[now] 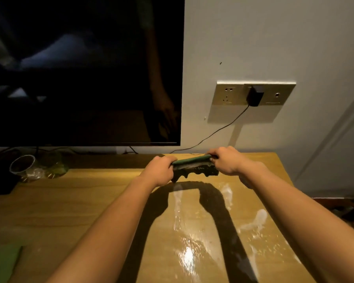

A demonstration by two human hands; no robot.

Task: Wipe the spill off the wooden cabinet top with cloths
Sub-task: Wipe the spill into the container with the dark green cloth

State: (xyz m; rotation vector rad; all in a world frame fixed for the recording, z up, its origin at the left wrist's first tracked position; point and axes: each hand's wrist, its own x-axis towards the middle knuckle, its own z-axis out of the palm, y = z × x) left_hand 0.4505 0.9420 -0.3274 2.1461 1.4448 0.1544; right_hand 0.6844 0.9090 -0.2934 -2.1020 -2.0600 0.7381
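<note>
Both my hands hold one dark green cloth (pixel 194 166) stretched between them, lifted a little above the far part of the wooden cabinet top (pixel 70 201). My left hand (pixel 159 170) grips its left end and my right hand (pixel 229 160) grips its right end. The cloth's lower edge hangs ragged and dark. A wet, shiny spill (pixel 192 237) spreads over the cabinet top below and in front of the cloth, with pale streaks running toward the right edge. A second green cloth (pixel 2 262) lies flat at the near left corner.
A large dark TV screen (pixel 84 68) stands at the back left. Clear plastic cups (pixel 25 166) and a greenish glass item (pixel 55 168) sit under it. A wall socket plate (pixel 253 94) with a black plug and cable is behind the cabinet. The cabinet's right edge drops to the floor.
</note>
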